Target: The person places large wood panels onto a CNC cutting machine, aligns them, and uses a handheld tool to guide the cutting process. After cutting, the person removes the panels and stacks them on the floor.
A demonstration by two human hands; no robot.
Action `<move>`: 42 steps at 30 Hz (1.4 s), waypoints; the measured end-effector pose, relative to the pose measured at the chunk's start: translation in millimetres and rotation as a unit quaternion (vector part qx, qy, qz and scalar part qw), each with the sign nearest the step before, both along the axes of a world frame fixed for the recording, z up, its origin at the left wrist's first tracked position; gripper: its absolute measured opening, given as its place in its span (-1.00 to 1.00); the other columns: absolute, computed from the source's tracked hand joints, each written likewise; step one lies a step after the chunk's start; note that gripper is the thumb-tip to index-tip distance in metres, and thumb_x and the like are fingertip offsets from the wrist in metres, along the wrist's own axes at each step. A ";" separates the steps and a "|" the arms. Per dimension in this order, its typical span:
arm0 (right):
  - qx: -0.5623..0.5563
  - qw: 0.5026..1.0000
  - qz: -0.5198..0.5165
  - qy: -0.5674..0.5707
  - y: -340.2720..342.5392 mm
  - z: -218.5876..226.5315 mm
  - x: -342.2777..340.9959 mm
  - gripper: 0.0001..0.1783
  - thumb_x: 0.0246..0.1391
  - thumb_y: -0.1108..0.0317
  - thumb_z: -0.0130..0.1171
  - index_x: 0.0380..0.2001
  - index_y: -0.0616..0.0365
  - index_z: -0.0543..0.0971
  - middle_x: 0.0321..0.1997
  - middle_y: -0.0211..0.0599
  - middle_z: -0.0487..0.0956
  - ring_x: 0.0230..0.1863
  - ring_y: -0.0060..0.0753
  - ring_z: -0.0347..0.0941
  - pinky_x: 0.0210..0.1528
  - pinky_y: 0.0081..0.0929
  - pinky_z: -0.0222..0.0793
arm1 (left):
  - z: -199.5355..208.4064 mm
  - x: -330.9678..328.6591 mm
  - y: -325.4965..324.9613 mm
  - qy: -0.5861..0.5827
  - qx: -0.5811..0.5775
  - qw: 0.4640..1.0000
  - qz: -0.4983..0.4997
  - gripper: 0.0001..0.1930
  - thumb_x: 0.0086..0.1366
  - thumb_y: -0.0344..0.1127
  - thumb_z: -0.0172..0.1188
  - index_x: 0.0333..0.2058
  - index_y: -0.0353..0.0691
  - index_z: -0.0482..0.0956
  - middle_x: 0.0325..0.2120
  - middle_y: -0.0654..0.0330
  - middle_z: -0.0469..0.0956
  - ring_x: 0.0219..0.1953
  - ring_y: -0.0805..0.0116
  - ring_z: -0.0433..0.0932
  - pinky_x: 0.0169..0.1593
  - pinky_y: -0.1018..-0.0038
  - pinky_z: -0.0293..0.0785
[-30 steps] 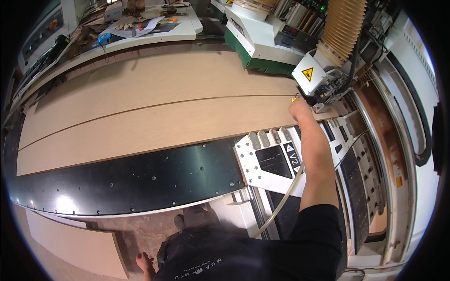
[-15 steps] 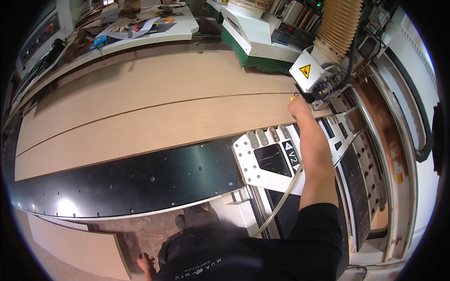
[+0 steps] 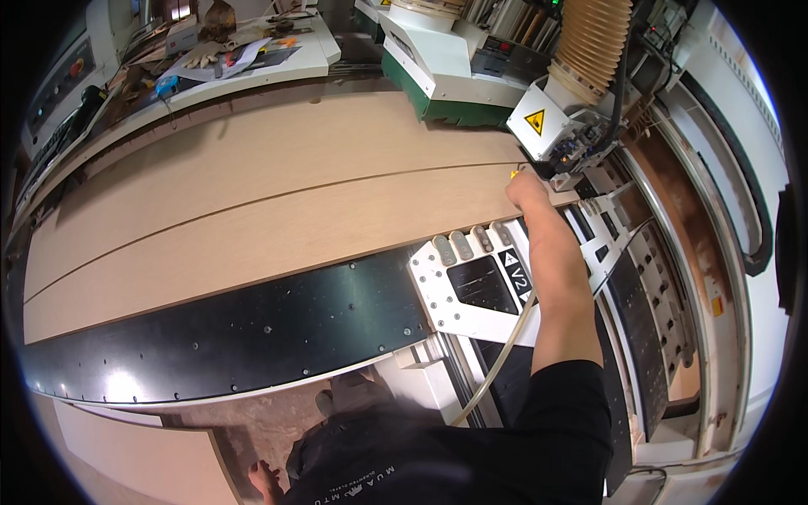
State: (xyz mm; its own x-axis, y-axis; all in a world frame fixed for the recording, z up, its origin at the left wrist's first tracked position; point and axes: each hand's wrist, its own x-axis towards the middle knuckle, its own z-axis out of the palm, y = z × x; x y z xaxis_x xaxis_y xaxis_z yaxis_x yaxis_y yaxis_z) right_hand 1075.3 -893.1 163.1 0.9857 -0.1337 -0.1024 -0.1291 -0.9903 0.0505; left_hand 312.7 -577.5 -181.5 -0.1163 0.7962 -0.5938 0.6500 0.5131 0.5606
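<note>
At the right end of two long pale wood boards [image 3: 278,220], my right hand [image 3: 528,188] is closed around a small tool. Only its yellow part [image 3: 514,174] and a thin dark bit show; my fingers hide the rest, so its kind is unclear. This hand is over the nearer board, by the narrow slit between the two and just beside the white machine head [image 3: 532,120]. A pale hose [image 3: 502,358] runs up and disappears under my right forearm. Low at my side hangs my left hand [image 3: 265,478], fingers loosely curled and apart, nothing visible in it.
Black machine bed [image 3: 227,349] lies along the boards' near edge. A white clamp bracket [image 3: 429,290] with rounded pads stands below my right forearm. Beyond is a cluttered side table [image 3: 295,61] with gloves and paper. A panel [image 3: 160,446] leans low at the left.
The whole view has shifted slightly, with the machine and boards' right end moving left in the picture. My right hand keeps its place beside the machine head; my left still hangs.
</note>
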 end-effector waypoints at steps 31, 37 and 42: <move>0.234 0.956 0.159 -0.084 -68.8 -73.8 67.6 -0.62 0.09 0.36 0.04 -0.02 0.25 0.51 -0.03 -0.01 0.56 -0.09 -0.11 0.51 -0.04 -0.25 0.42 | -24.5 -35.9 -50.5 0.042 0.006 0.999 0.029 -0.70 0.10 -0.22 0.09 -0.44 -0.42 0.58 -0.46 -0.16 0.59 -0.48 0.06 0.63 -0.32 0.26 0.55; 0.228 0.945 0.210 -0.105 35.9 -41.1 23.0 -0.62 0.10 0.37 0.03 -0.01 0.26 0.50 -0.04 -0.04 0.56 -0.10 -0.16 0.52 -0.06 -0.28 0.43 | -49.8 -45.0 -71.0 0.115 0.070 0.984 0.115 -0.71 0.12 -0.19 0.07 -0.49 -0.34 0.61 -0.61 0.00 0.61 -0.49 0.17 0.66 -0.26 0.29 0.55; 0.246 0.930 0.252 -0.104 92.4 -16.4 -30.9 -0.62 0.12 0.38 0.02 0.00 0.27 0.49 -0.06 -0.06 0.56 -0.12 -0.19 0.52 -0.08 -0.31 0.44 | -42.8 -69.3 -102.9 0.088 0.010 0.983 0.163 -0.65 0.07 -0.15 0.08 -0.34 -0.32 0.62 -0.40 -0.14 0.60 -0.27 -0.05 0.60 -0.12 0.18 0.51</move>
